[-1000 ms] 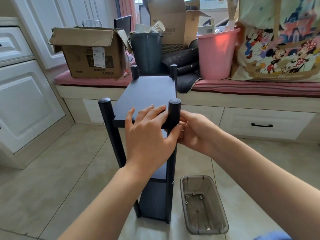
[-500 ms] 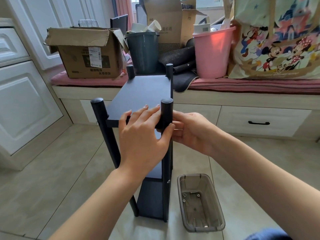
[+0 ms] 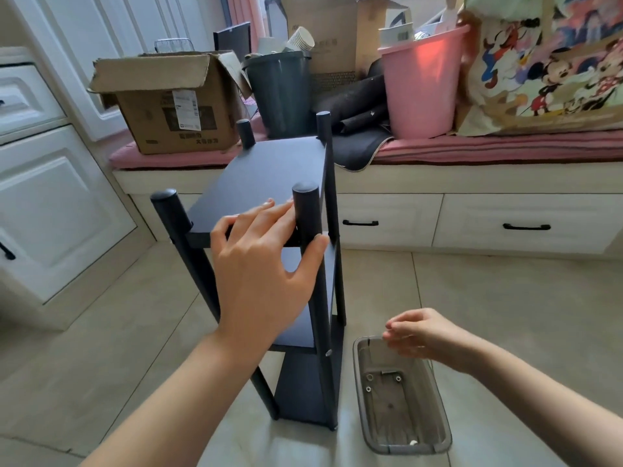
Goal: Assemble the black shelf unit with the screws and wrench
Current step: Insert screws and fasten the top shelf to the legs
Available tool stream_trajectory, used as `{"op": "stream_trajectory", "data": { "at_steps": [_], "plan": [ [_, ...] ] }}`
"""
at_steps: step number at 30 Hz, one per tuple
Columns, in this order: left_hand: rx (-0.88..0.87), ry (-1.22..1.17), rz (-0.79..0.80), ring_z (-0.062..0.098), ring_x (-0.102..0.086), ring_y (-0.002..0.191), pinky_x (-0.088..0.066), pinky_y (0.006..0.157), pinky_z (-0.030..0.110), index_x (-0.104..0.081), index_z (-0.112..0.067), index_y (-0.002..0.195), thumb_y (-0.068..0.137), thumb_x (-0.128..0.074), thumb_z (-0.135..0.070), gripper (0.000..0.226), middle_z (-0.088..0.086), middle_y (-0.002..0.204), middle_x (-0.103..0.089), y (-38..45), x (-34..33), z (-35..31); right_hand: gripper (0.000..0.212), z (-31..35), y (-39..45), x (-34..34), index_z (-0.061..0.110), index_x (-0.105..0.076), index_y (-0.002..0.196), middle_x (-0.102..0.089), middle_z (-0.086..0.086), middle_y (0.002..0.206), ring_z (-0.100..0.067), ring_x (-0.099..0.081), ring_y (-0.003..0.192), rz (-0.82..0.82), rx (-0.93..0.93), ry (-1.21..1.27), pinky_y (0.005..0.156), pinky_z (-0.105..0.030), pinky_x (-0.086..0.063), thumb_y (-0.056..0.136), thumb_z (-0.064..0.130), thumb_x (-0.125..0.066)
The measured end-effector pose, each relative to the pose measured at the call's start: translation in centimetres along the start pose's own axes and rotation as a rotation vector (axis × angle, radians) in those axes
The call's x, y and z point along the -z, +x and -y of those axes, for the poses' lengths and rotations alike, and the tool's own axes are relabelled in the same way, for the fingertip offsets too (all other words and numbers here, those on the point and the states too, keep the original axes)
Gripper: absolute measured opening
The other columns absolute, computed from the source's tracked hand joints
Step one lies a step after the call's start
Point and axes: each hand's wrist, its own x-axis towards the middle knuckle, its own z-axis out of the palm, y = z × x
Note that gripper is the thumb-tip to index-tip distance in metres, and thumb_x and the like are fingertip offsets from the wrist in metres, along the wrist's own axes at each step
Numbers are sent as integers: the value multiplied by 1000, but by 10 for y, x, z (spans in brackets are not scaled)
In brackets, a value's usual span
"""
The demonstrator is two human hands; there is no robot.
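Note:
The black shelf unit (image 3: 269,173) stands upright on the tiled floor, with several boards and round corner posts. My left hand (image 3: 259,264) holds its top near corner: the fingers lie flat on the top board and the thumb hooks round the near right post (image 3: 305,210). My right hand (image 3: 424,335) hovers low to the right, over the far end of a grey translucent tray (image 3: 404,448), fingers loosely bent, nothing visible in them. Small metal screws or washers (image 3: 369,378) lie in the tray. I cannot make out a wrench.
Behind the shelf runs a low bench with a pink cushion (image 3: 505,148) and drawers below. It carries a cardboard box (image 3: 168,106), a dark bin (image 3: 279,92), a pink bucket (image 3: 421,82) and a cartoon-print bag (image 3: 546,69). White cabinets (image 3: 50,197) line the left.
My right hand has left the near right post and dropped down to the right, over the tray. My left hand stays on the shelf's top corner.

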Motion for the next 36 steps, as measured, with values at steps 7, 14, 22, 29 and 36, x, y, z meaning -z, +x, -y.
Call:
{"op": "stream_trajectory", "data": {
  "at_steps": [7, 14, 22, 29, 36],
  "plan": [
    [-26, 14, -27, 23, -61, 121, -31, 104, 40, -74, -13, 115, 92, -53, -47, 46, 1, 120, -71, -1, -4, -1, 8, -109, 68, -13, 5, -70, 92, -70, -7, 74, -11, -64, 61, -67, -86, -475, 58, -23, -52, 92, 6, -62],
    [0, 10, 32, 18, -58, 123, -34, 108, 46, -73, -17, 116, 93, -52, -46, 43, -6, 122, -69, -1, -1, 0, 26, -157, 126, -32, 13, -61, 119, -66, -3, 118, -16, -62, 113, -57, -65, -924, 89, -18, -43, 94, 17, -64],
    [16, -21, 76, 13, -57, 119, -37, 107, 53, -72, -22, 113, 93, -54, -45, 36, -13, 115, -67, 0, 4, -2, 12, -189, 148, -40, 28, -49, 96, -63, -2, 112, -12, -54, 90, -55, 40, -1069, 79, -24, -39, 97, 17, -54],
    [50, -43, 123, 17, -58, 117, -43, 101, 56, -70, -23, 115, 94, -54, -45, 34, -12, 110, -67, 0, 8, -4, 19, -203, 154, -42, 22, -59, 111, -60, -1, 114, -16, -58, 100, -55, 206, -1237, 88, -30, -48, 100, 18, -44],
    [58, -55, 118, 19, -59, 118, -41, 102, 55, -72, -19, 113, 94, -57, -42, 34, -10, 111, -68, 0, 7, -6, 14, -197, 149, -44, 17, -59, 110, -63, -4, 112, -19, -61, 101, -109, 160, -1083, 90, -33, -51, 100, 21, -50]
  ]
}}
